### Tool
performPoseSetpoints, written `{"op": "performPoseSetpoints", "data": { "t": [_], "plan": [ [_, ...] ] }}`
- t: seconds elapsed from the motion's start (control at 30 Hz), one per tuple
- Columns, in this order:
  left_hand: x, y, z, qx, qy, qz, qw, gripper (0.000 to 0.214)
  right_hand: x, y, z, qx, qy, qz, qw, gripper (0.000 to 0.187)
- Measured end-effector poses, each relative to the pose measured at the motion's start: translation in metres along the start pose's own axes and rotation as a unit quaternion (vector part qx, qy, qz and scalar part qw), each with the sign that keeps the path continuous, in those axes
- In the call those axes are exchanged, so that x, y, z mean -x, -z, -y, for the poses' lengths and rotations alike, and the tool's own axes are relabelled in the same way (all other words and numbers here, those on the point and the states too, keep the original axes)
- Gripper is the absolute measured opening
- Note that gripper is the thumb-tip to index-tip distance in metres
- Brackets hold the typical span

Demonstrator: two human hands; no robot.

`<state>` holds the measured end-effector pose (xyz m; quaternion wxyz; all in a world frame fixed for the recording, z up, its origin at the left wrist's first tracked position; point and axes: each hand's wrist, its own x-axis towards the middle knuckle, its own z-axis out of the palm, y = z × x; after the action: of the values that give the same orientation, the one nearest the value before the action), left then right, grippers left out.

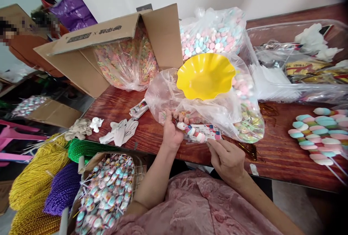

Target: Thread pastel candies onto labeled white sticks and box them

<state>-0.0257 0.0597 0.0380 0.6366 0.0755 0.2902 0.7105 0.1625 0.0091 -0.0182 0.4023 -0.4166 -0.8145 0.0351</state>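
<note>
Over a red-brown desk (280, 162), holding a candy skewer (191, 131) (pink, white and blue) on the near side of the yellow bowl (206, 75), with left fingers (168, 116) closed round one end, right fingers (218, 148) pinching the other, and bunched skewers (320, 137) to the bowl's right.

Bowl (206, 75): uniform bright yellow. Central candy stick (191, 132): bands of white, pink and pale blue. Candy skewers (317, 138) at right: pastel layers of pink, pale blue, white and green. Rear bagged sweets (213, 39): mixed pink, white and pale blue. Tabletop (280, 162): reddish brown, streaked with darker grain. Cords (62, 189): 3 colours — gold, green and purple. Shirt (187, 204): dusty pink, tonal floral pattern.
</note>
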Motion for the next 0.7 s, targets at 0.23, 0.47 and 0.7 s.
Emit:
{"op": "performPoseSetpoints", "data": {
  "t": [0.23, 0.47, 0.7],
  "plan": [
    [0.002, 0.005, -0.010, -0.019, 0.054, 0.064, 0.996, 0.060, -0.011, 0.001, 0.000, -0.311, -0.257, 0.132, 0.905, 0.030],
    [0.001, 0.006, -0.007, -0.013, 0.083, 0.032, 0.996, 0.057, -0.005, 0.002, 0.001, -0.219, -0.211, 0.086, 0.949, 0.023],
    [-0.001, 0.001, 0.008, 0.005, 0.017, -0.059, 0.998, 0.051, 0.000, -0.006, 0.009, 0.009, 0.039, 0.008, 0.999, 0.024]
  ]
}}
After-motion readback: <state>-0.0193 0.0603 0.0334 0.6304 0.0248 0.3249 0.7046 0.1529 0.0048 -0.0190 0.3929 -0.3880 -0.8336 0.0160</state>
